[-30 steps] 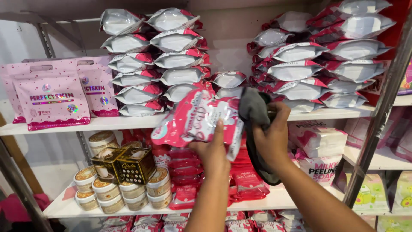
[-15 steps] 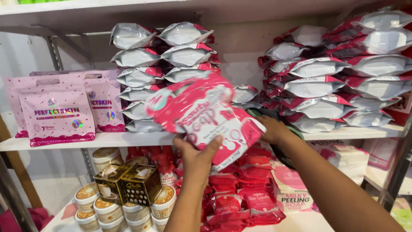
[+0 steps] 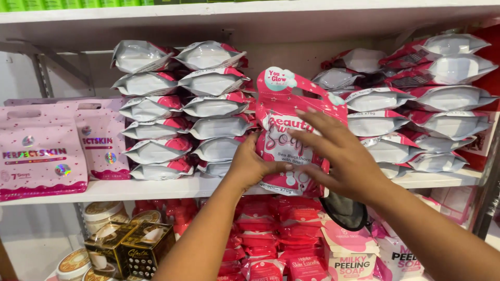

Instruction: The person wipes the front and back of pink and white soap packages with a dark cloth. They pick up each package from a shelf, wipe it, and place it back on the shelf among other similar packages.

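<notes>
A pink soap pouch stands upright on the white shelf, in the gap between two stacks of silver-and-pink pouches. My left hand grips its lower left edge. My right hand lies on its front with the fingers spread. A dark cloth hangs below the heel of my right hand; how it is held is hidden.
Stacked silver-and-pink pouches fill the shelf left and right of the gap. Pale pink bags stand far left. Below are red packs, jars and black-and-gold boxes, and soap boxes. A metal upright borders the right.
The pink pouch went from tilted in front of the lower shelf up to upright in the gap between the stacks. My right hand came from behind it onto its front.
</notes>
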